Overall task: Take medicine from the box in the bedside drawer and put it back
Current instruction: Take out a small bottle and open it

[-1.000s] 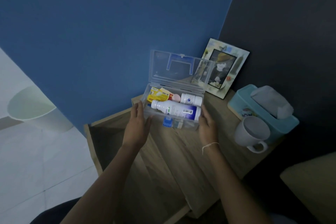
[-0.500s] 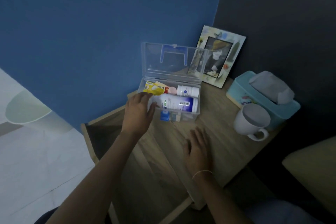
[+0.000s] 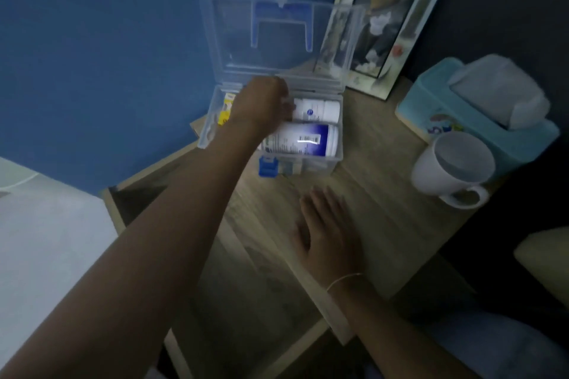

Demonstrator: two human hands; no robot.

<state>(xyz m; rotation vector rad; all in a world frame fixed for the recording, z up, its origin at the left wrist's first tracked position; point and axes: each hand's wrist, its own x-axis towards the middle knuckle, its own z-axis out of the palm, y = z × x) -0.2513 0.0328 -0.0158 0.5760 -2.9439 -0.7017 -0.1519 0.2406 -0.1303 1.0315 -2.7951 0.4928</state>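
Clear plastic box (image 3: 334, 144), lid upright, on the wooden bench (image 3: 385, 209). Left hand (image 3: 261, 104) reaches inside, fingers hidden, grip indeterminate. It overlaps two white medicine bottles (image 3: 317, 111) lying sideways. Right hand (image 3: 326, 231) rests flat, open.

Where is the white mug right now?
The white mug stands at the right of the head view on the bedside table, just before the tissue box.
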